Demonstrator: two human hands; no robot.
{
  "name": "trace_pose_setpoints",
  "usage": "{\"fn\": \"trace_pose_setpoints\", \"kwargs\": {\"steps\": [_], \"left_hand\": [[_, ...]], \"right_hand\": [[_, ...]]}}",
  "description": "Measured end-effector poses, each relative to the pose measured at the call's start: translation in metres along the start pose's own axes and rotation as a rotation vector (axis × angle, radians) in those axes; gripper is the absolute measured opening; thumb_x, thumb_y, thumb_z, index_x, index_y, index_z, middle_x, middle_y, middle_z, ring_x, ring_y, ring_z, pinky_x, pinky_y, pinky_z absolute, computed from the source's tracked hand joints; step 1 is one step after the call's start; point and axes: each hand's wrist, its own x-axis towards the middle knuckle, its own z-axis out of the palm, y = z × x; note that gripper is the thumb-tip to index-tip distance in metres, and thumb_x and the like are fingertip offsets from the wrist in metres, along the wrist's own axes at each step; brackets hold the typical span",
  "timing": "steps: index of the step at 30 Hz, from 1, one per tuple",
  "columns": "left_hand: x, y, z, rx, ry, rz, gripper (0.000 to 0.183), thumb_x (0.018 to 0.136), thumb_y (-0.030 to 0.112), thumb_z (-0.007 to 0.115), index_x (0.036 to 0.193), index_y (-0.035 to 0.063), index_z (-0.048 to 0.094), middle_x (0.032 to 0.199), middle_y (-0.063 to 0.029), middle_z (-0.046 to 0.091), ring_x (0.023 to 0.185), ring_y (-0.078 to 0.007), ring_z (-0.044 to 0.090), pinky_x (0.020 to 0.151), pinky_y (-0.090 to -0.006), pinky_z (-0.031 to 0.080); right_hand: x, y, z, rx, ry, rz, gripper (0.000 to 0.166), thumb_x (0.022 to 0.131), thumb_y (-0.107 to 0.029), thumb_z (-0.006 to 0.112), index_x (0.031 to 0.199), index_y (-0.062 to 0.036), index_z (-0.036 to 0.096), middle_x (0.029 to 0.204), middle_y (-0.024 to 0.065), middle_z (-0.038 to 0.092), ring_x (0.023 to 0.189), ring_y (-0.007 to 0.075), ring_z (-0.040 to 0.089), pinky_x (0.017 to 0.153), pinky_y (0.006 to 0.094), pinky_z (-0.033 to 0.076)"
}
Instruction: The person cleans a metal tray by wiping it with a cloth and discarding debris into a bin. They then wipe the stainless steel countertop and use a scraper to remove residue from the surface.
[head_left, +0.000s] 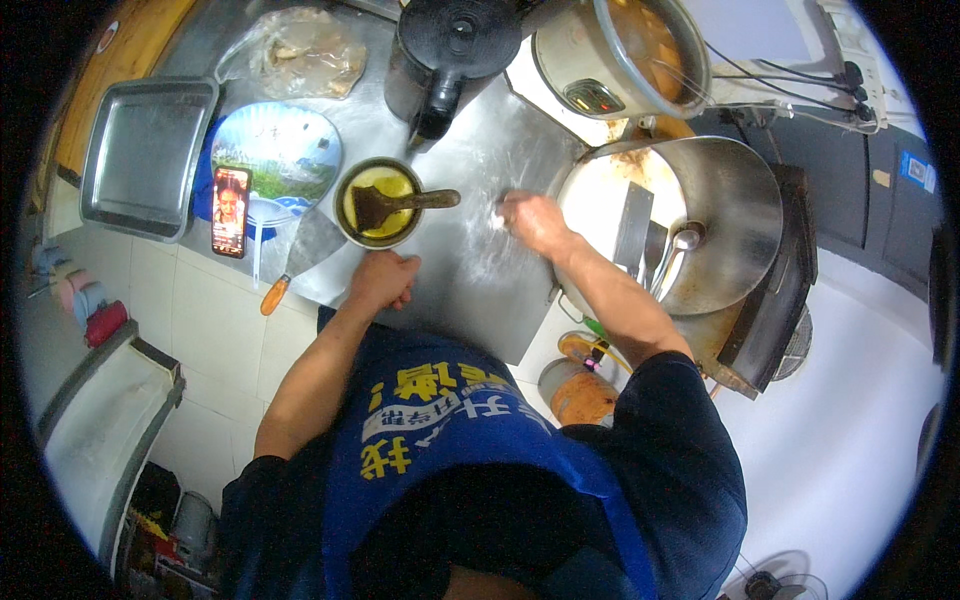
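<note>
My right hand (534, 223) is low over the steel worktop (480, 292), its fingers bent at a smear of white powder (491, 225). Something small and white shows at the fingertips; whether it is held is unclear. My left hand (384, 280) is loosely curled at the worktop's near edge, with nothing visible in it. Just beyond it stands a round metal pot of yellow oil (367, 180), with a brush (397, 202) resting across it. Left of the pot lies a wide-bladed scraper (300, 259) with a wooden handle.
A lit phone (230, 211) leans near a round hand fan (277, 150). A steel tray (150, 157) lies far left. Beyond are a plastic bag (300, 56) and a dark jug (454, 60). Right stand a filled cooker (600, 67) and a large metal drum (735, 225) with utensils.
</note>
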Motion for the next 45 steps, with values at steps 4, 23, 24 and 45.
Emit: {"fn": "trace_pose_setpoints", "kwargs": {"steps": [4,23,24,45], "left_hand": [[0.000,-0.001,-0.002,-0.012,-0.001,-0.011,0.048,0.095,0.039,0.058,0.070,-0.0011,0.066,0.059,-0.0102,0.067,0.046,-0.0192,0.064,0.050,-0.0339,0.053],[0.005,-0.004,0.001,0.011,-0.028,0.037,0.048,0.099,0.035,0.059,0.071,-0.0038,0.065,0.060,-0.0133,0.067,0.047,-0.0228,0.065,0.048,-0.0361,0.054],[0.004,-0.006,0.001,0.006,-0.036,0.043,0.047,0.097,0.035,0.059,0.071,-0.0033,0.065,0.059,-0.0127,0.066,0.046,-0.0216,0.064,0.047,-0.0352,0.053],[-0.002,-0.003,0.004,0.034,0.000,0.072,0.046,0.094,0.035,0.058,0.066,-0.0003,0.065,0.057,-0.0109,0.066,0.044,-0.0197,0.063,0.045,-0.0332,0.051]], "right_hand": [[0.045,0.015,-0.022,0.016,0.149,0.083,0.018,0.085,-0.007,0.059,0.092,-0.0082,0.075,0.106,0.0120,0.071,0.092,0.0336,0.071,0.079,0.0458,0.058],[-0.070,-0.001,0.022,-0.036,0.237,0.338,0.012,0.084,-0.013,0.065,0.093,-0.0072,0.071,0.099,0.0153,0.070,0.078,0.0369,0.071,0.071,0.0471,0.058],[-0.064,0.006,0.021,-0.056,0.262,0.375,0.013,0.083,-0.012,0.065,0.093,-0.0070,0.071,0.099,0.0156,0.070,0.078,0.0369,0.071,0.071,0.0471,0.058],[-0.088,-0.026,0.019,-0.138,0.014,0.495,0.010,0.084,-0.012,0.064,0.082,-0.0098,0.074,0.085,0.0170,0.074,0.083,0.0339,0.073,0.077,0.0450,0.058]]}}
